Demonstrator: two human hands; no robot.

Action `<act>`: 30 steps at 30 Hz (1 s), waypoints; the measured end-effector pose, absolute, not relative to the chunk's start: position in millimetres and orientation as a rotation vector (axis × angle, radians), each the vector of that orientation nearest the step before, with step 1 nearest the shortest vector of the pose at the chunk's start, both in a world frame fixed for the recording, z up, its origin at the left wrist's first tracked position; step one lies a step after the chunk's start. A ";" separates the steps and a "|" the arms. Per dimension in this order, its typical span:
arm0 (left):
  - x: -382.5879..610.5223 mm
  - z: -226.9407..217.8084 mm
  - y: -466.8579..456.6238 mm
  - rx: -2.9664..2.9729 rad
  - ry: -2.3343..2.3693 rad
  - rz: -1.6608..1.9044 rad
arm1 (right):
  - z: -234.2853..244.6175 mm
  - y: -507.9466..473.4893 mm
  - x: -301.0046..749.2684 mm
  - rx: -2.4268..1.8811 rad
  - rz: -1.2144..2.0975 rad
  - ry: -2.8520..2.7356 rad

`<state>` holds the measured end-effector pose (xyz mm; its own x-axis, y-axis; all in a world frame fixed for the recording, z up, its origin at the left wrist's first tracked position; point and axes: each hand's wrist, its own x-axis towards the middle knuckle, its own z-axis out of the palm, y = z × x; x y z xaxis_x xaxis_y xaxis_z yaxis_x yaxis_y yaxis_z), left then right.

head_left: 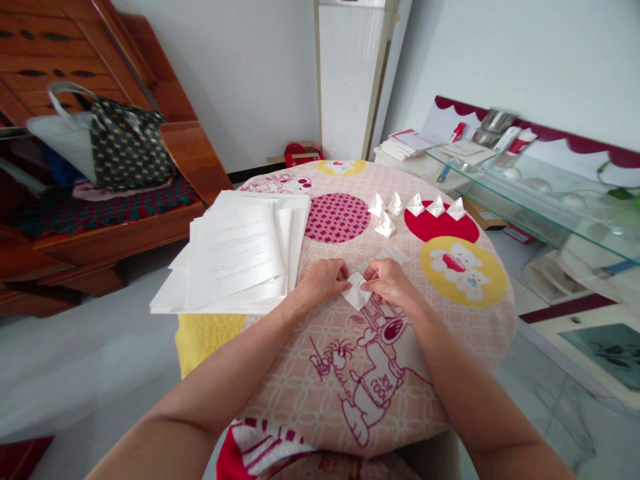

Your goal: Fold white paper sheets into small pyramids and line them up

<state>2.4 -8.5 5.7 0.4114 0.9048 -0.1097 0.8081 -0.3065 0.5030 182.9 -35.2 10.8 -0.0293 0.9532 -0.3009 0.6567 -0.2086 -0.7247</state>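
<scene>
A small folded piece of white paper [357,291] lies on the pink patterned cloth [320,373] in front of me. My left hand [323,279] pinches its left edge with curled fingers. My right hand [391,281] pinches its right edge the same way. Both hands rest on the cloth, close together. Several finished white folded paper shapes [415,207] stand in a row further back on the cloth.
A stack of white sheets [240,257] lies on the left of the cloth, overhanging the edge. A glass shelf [540,193] with a cup and small items runs along the right. A wooden bench [100,220] with a bag [125,143] is at the left.
</scene>
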 end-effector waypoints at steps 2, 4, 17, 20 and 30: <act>2.7 5.4 -9.3 2.206 1.455 0.262 | 9.6 -35.3 181.7 -1.890 1.037 -1.724; 2.4 4.7 -9.4 2.214 1.451 0.256 | 8.6 -35.2 181.1 -1.890 1.022 -1.732; 0.9 -1.5 -10.5 2.264 1.381 0.337 | 8.5 -34.9 180.5 -1.908 0.922 -1.795; 3.6 -3.5 -8.7 2.229 1.450 0.318 | 9.6 -35.2 180.5 -1.893 0.906 -1.829; 8.3 -6.9 -4.5 2.192 1.489 0.297 | 9.3 -33.6 181.0 -1.897 0.857 -1.881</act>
